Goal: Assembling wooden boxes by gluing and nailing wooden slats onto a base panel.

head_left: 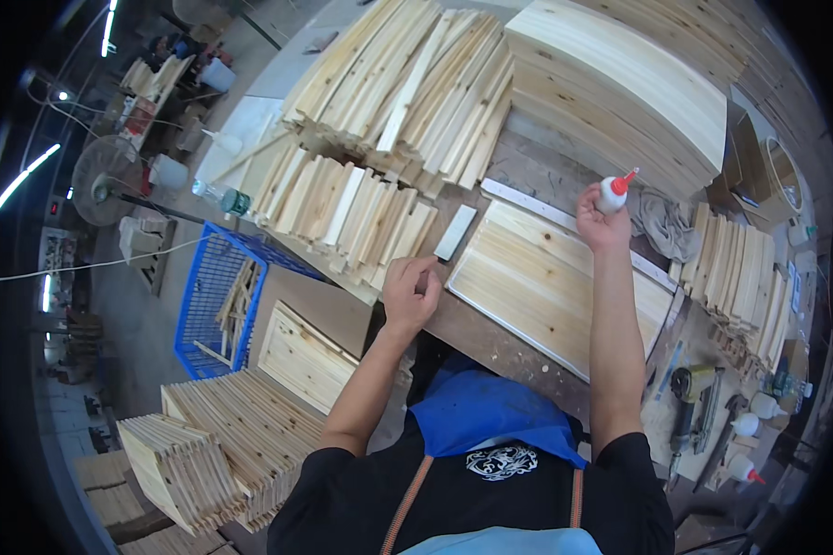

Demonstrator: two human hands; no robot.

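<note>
My right hand (599, 222) grips a white glue bottle (613, 192) with a red cap, held over the far edge of a pale wooden panel (537, 277) that lies flat on the workbench. My left hand (411, 291) rests at the panel's near left corner, fingers curled, close to a small wood strip; whether it holds that strip I cannot tell. A grey flat block (456, 231) lies just beyond my left hand, beside the panel.
Stacks of short wood slats (352, 208) and longer slats (416, 83) fill the bench's left and far side. Large boards (620, 83) stand behind. A blue wire basket (215, 296) sits at left, a nail gun (690, 398) and spare glue bottles (745, 425) at right.
</note>
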